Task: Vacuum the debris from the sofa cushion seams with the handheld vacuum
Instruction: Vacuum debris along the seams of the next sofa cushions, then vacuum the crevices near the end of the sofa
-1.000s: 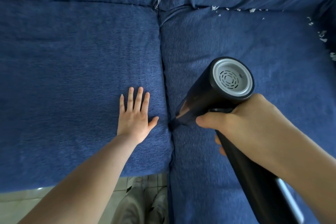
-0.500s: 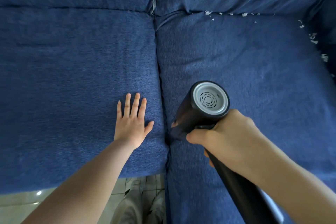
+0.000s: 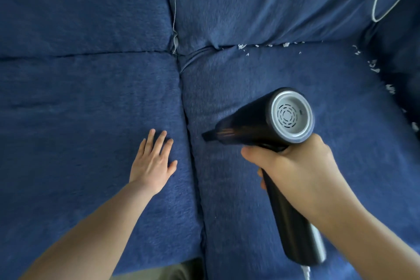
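Observation:
My right hand (image 3: pixel 297 170) grips the handle of the black handheld vacuum (image 3: pixel 256 125), whose grey vented rear cap faces me. Its narrow nozzle points left, with the tip just right of the seam (image 3: pixel 189 143) between the two blue seat cushions. My left hand (image 3: pixel 152 163) lies flat with straight fingers on the left seat cushion (image 3: pixel 79 132), close to that seam. White debris bits (image 3: pixel 261 46) sit along the back seam of the right seat cushion (image 3: pixel 341 88), and more debris (image 3: pixel 376 68) lies along its right edge.
Blue back cushions (image 3: pixel 261 2) rise behind the seats. A thin white cord (image 3: pixel 377 2) loops at the top right corner. A white cable hangs from the bottom of the vacuum handle. My trouser leg (image 3: pixel 163 273) shows at the sofa's front edge.
The vacuum has swung up and out of the centre seam, its nozzle now pointing left above the right cushion. The view has moved closer to the sofa. My left hand stays flat.

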